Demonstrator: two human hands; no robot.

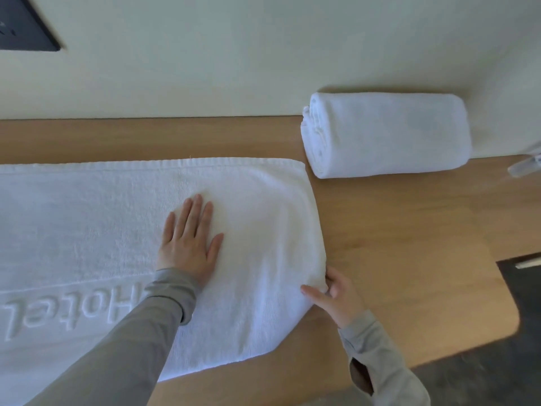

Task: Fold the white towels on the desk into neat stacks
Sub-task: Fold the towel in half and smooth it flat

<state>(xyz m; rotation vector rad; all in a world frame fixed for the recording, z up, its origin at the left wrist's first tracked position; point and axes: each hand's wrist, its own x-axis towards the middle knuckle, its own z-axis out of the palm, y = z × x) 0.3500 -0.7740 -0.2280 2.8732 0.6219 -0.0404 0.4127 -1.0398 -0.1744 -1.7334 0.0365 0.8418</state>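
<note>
A large white towel [87,224] with raised "Hotel" lettering lies flat across the wooden desk [409,244], reaching past the left edge of view. My left hand [188,238] lies flat on it, fingers straight, pressing near its middle. My right hand [336,294] pinches the towel's right edge near the front, thumb on top. A second white towel [386,134], rolled into a thick bundle, sits at the back right against the wall.
A pale wall [263,54] runs along the desk's back edge, with a dark panel [23,24] at top left. The desk's rounded right corner gives way to dark floor [497,376]. A small pale object [527,167] pokes in at the right edge.
</note>
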